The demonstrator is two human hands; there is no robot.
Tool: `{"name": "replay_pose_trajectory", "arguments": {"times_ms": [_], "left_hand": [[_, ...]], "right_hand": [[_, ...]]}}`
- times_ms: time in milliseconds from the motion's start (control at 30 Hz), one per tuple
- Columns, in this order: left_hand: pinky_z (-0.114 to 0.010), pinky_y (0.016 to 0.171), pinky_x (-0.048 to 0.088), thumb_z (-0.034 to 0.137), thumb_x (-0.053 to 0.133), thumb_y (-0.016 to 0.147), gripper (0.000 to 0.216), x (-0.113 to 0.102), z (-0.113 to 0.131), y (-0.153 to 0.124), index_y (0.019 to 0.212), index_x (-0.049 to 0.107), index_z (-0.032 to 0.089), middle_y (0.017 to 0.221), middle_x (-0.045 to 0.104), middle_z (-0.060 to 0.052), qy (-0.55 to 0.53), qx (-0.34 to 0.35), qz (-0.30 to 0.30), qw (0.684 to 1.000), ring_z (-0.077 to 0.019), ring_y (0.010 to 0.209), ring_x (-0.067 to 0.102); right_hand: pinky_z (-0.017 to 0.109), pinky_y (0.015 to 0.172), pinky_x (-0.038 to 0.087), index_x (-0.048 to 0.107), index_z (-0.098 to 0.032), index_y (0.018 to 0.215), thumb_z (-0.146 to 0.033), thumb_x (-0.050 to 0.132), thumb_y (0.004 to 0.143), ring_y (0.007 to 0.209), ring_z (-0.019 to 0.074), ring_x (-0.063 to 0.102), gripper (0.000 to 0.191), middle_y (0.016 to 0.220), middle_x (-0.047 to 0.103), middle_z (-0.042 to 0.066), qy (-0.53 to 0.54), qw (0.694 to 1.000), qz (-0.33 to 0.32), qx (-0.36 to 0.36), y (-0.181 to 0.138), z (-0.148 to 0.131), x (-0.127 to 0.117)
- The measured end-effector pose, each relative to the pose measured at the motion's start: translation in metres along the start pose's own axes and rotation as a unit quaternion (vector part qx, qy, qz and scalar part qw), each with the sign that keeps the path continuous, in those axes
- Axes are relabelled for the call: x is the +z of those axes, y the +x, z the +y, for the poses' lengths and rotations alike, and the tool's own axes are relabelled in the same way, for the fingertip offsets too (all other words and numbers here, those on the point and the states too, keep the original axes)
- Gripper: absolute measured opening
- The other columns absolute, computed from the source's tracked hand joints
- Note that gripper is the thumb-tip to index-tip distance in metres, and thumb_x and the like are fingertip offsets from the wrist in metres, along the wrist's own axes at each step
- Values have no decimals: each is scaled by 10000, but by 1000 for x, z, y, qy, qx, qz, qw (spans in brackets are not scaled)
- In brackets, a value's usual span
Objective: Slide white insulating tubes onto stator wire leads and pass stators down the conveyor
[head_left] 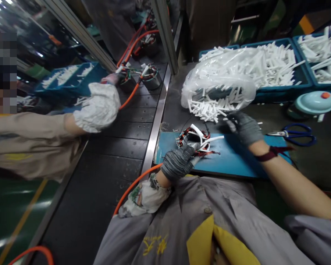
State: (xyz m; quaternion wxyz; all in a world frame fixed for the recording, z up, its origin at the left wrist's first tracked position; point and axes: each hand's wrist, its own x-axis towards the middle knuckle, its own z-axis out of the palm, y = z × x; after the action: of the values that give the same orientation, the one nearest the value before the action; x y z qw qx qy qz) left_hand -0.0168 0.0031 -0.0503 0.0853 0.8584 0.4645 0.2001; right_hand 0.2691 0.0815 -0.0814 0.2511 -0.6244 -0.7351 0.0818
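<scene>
My left hand [179, 162], in a grey knit glove, is closed on the near side of a motor stator [182, 134] with copper windings and coloured wires. White sleeving tubes [215, 139] stick out from the stator close to my fingers. It sits on a blue mat [234, 160]. My right hand [245, 129], gloved the same way, hovers to the right of the stator, its fingers bent together. Whatever they may hold is too small to make out. Just beyond, white tubes [206, 109] spill from an open clear plastic bag [193, 79].
Blue bins [306, 73] of white tubes line the back right. Blue-handled scissors [299, 134] and a light-blue lidded container [316, 103] lie at right. Left of a metal rail [154, 136], a conveyor carries stators [152, 80] and an orange hose. A co-worker's sleeved arm [99, 106] reaches there.
</scene>
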Motion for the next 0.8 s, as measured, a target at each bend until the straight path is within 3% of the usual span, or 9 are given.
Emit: {"name": "replay_pose_trajectory", "arguments": {"times_ms": [67,100,167,267,367,500,600,700,800], "left_hand": [[-290,739,582,414,553,974,351,1,1,1,1271,674,273,1243,719,-57,30,11,-19,999,-215,994,733],[-283,692,571,419,544,979,339,1,1,2,1264,683,300,1257,713,-45,43,12,-33,998,-209,952,739],[-279,637,546,424,539,982,335,0,2,1,1273,682,344,1293,696,-34,68,1,-61,996,-206,894,743],[-284,627,527,412,529,988,345,-4,4,1,1308,656,391,1327,676,-34,98,-14,-93,991,-217,891,738],[-281,594,503,402,517,994,353,-6,7,2,1326,633,429,1349,661,-33,118,-19,-120,986,-215,853,734],[-271,523,452,424,503,996,370,-6,10,5,1350,609,437,1331,670,-41,136,-6,-128,982,-206,794,728],[-279,509,442,457,498,994,370,-6,11,6,1340,624,424,1298,690,-48,142,-2,-119,983,-209,787,729],[-289,512,454,464,498,994,366,-6,10,6,1330,634,416,1294,694,-30,131,-3,-101,986,-201,776,732],[-285,552,492,445,522,989,344,-3,8,4,1299,662,395,1261,712,-10,105,2,-67,992,-191,803,740]], "right_hand": [[413,797,572,626,-135,1164,-428,523,959,872,242,702,372,1051,736,135,111,989,83,51,-34,-12,-14],[384,746,586,627,-158,1138,-463,528,953,809,221,710,370,988,746,103,140,985,90,52,-51,-20,-19],[357,714,598,686,-198,1014,-465,604,903,786,216,726,300,931,765,68,196,979,33,42,-79,-34,-25],[348,738,608,721,-209,947,-430,634,872,790,217,738,249,918,778,58,259,962,-8,82,-100,-50,-20],[341,764,608,734,-218,962,-444,654,853,803,216,739,264,932,782,51,307,943,-22,125,-102,-50,-13],[334,762,603,747,-227,976,-488,699,827,835,224,737,305,942,783,48,339,930,-65,130,-100,-39,-11],[328,753,601,753,-231,971,-462,700,851,838,222,735,265,929,781,44,324,941,-60,79,-100,-35,-12],[341,814,593,758,-257,1037,-380,630,925,910,218,725,209,999,778,43,250,967,-9,-42,-98,-39,-10],[345,798,578,731,-266,1176,-278,510,987,902,214,709,291,1011,771,65,137,977,-18,-165,-93,-44,-8]]}}
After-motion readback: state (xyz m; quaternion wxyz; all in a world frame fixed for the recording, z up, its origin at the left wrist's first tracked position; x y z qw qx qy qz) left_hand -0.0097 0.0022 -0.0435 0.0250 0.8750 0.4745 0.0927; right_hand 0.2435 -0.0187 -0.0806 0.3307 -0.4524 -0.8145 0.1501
